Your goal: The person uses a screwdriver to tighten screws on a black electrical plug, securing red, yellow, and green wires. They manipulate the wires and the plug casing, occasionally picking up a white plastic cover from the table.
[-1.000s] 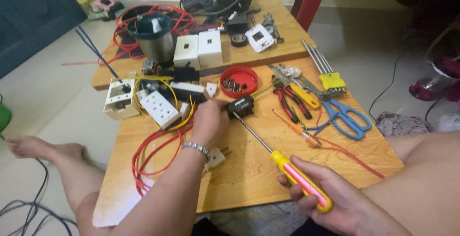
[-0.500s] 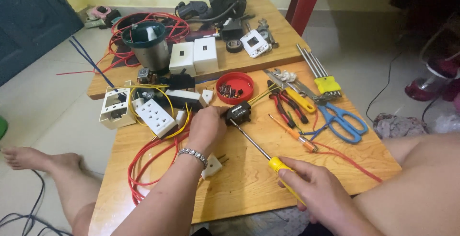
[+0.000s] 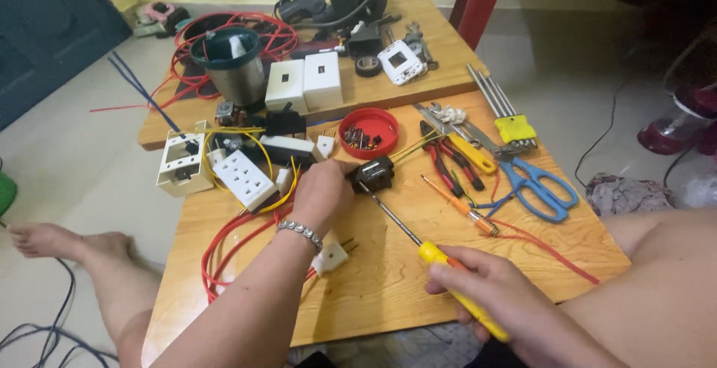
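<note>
Fingers of the left hand point(image 3: 323, 192) pinch a black electrical plug point(image 3: 373, 174) steady mid-table point(image 3: 388, 293), while the right hand point(image 3: 489, 293) grips a yellow-handled screwdriver point(image 3: 441, 254), tip at it.

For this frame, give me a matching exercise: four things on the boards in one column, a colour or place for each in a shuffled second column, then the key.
Things:
1. screwdriver
2. scissors
3. small round tray
4. black part

Descriptions:
A. red, holding small parts
B. held in the left hand
C. blue handles, lying on the near board
D. yellow handle, gripped by the right hand

Pairs: 1-D, 2-C, 3-A, 4-B
</note>
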